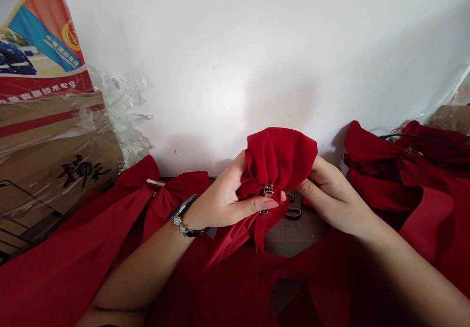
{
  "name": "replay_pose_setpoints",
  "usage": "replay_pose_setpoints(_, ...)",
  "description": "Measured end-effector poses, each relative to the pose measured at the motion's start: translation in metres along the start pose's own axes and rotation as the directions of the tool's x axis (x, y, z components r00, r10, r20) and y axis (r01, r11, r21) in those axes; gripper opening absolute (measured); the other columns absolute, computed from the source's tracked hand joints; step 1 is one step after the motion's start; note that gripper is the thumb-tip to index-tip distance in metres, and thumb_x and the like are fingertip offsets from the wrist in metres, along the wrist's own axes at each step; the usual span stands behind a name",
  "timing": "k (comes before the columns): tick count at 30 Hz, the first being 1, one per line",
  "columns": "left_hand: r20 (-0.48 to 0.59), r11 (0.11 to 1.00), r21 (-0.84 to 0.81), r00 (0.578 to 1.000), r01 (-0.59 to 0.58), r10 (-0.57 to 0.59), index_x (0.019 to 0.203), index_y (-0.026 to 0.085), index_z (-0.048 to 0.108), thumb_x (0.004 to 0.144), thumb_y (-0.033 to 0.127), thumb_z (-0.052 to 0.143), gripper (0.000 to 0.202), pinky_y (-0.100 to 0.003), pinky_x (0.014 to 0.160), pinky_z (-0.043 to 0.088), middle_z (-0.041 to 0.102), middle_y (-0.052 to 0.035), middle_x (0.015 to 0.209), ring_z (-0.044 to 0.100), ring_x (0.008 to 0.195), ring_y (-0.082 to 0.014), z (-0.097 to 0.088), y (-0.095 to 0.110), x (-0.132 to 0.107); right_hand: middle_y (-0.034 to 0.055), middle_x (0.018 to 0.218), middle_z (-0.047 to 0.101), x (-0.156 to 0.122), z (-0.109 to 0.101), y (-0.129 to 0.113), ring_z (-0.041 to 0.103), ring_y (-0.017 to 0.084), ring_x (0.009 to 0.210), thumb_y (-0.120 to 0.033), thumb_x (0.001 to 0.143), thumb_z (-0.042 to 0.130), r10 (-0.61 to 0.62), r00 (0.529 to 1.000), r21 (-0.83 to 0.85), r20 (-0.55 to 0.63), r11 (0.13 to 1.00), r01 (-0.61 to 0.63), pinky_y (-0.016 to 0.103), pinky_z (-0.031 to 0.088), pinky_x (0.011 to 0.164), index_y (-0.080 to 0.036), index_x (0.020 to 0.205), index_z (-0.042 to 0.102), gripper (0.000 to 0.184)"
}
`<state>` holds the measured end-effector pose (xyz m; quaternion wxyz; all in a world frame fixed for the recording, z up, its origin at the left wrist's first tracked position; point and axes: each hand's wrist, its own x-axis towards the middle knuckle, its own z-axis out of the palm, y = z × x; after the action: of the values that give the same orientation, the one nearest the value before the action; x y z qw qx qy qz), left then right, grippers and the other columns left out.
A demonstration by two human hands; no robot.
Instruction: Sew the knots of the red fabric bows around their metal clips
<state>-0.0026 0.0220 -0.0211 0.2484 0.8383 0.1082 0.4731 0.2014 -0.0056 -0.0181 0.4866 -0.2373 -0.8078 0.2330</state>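
A red velvety fabric bow [281,153] is held up in the middle of the view, its loops gathered and its tails hanging below. My left hand [227,197] grips it from the left, thumb lying across the middle beside a small shiny metal buckle-like piece [268,190]. From the right, my right hand [326,192] clasps the bow's edge; most of its fingers are hidden behind the fabric. A dark watch [183,206] and a beaded bracelet [182,227] are on my left wrist.
Another red bow [176,185] with a light clip lies at left, and more red bows [385,170] are piled at right. Metal rings [293,213] rest on the dark tabletop [293,236]. A cardboard box [55,146] with plastic wrap stands left, against a white wall [205,48].
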Motion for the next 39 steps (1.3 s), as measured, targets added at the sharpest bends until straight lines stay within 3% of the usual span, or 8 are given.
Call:
replay_pose_setpoints(7, 0.148, 0.984, -0.172, 0.989, 0.043, -0.017, 0.108, 0.020, 0.045, 0.086, 0.026, 0.064, 0.030, -0.029, 0.077, 0.057, 0.068, -0.0023, 0.084, 0.069, 0.079, -0.0161, 0.003, 0.002, 0.000, 0.0037, 0.084, 0.067, -0.001, 0.004, 0.002, 0.064, 0.015, 0.075, -0.033, 0.093, 0.055, -0.019, 0.999, 0.033, -0.044, 0.999, 0.020, 0.026, 0.052, 0.067, -0.023, 0.087, 0.065, 0.016)
replay_pose_setpoints(12, 0.117, 0.991, -0.103, 0.990, 0.086, -0.074, 0.098, 0.020, 0.049, 0.083, 0.032, 0.067, 0.026, -0.036, 0.086, 0.055, 0.068, -0.0036, 0.083, 0.068, 0.083, -0.0196, 0.004, 0.005, 0.000, 0.0022, 0.075, 0.066, 0.001, 0.005, 0.004, 0.062, 0.014, 0.067, -0.041, 0.088, 0.062, 0.008, 0.999, 0.077, -0.054, 0.997, -0.003, 0.025, 0.052, 0.060, -0.022, 0.081, 0.064, 0.020)
replay_pose_setpoints(16, 0.166, 0.981, -0.136, 0.980, 0.136, -0.113, 0.095, 0.019, 0.050, 0.083, 0.036, 0.067, 0.027, -0.037, 0.086, 0.055, 0.067, -0.0038, 0.079, 0.067, 0.084, -0.0208, 0.003, 0.005, 0.000, 0.0017, 0.071, 0.066, 0.002, 0.004, 0.005, 0.062, 0.014, 0.066, -0.043, 0.087, 0.063, 0.020, 0.999, 0.086, -0.050, 0.996, -0.016, 0.024, 0.049, 0.056, -0.022, 0.079, 0.064, 0.022)
replay_pose_setpoints(21, 0.274, 0.957, -0.245, 0.958, 0.156, -0.086, 0.097, 0.019, 0.050, 0.086, 0.030, 0.063, 0.021, -0.031, 0.076, 0.056, 0.065, -0.0033, 0.079, 0.067, 0.077, -0.0174, 0.002, 0.004, 0.001, 0.0004, 0.067, 0.066, 0.000, 0.004, 0.008, 0.057, 0.013, 0.059, -0.038, 0.087, 0.063, 0.030, 0.998, -0.004, -0.059, 1.000, -0.030, 0.024, 0.046, 0.053, -0.022, 0.073, 0.064, 0.021)
replay_pose_setpoints(27, 0.325, 0.936, -0.328, 0.945, 0.131, -0.018, 0.100, 0.016, 0.051, 0.088, 0.025, 0.060, 0.017, -0.029, 0.077, 0.054, 0.064, -0.0050, 0.083, 0.066, 0.080, -0.0160, 0.002, 0.005, 0.003, -0.0013, 0.067, 0.065, -0.003, 0.004, 0.009, 0.054, 0.012, 0.057, -0.030, 0.086, 0.067, 0.018, 0.996, -0.038, -0.085, 0.999, -0.021, 0.025, 0.044, 0.053, -0.024, 0.074, 0.064, 0.013)
replay_pose_setpoints(32, 0.320, 0.948, -0.292, 0.947, 0.124, -0.025, 0.101, 0.016, 0.052, 0.088, 0.025, 0.061, 0.018, -0.031, 0.081, 0.053, 0.065, -0.0056, 0.085, 0.064, 0.080, -0.0164, 0.001, 0.005, 0.003, -0.0020, 0.064, 0.064, 0.000, 0.005, 0.006, 0.057, 0.013, 0.058, -0.031, 0.089, 0.063, 0.020, 0.999, -0.003, -0.050, 1.000, -0.020, 0.026, 0.045, 0.058, -0.026, 0.078, 0.065, 0.012)
replay_pose_setpoints(39, 0.338, 0.976, -0.194, 0.941, 0.100, -0.029, 0.089, 0.015, 0.055, 0.088, 0.027, 0.060, 0.014, -0.027, 0.076, 0.050, 0.062, -0.0028, 0.079, 0.057, 0.068, -0.0125, 0.000, 0.011, 0.008, -0.0017, 0.063, 0.064, 0.000, 0.003, 0.003, 0.050, 0.011, 0.054, -0.030, 0.090, 0.061, -0.064, 0.998, -0.118, -0.018, 0.991, 0.062, 0.025, 0.040, 0.053, -0.023, 0.071, 0.065, 0.021)
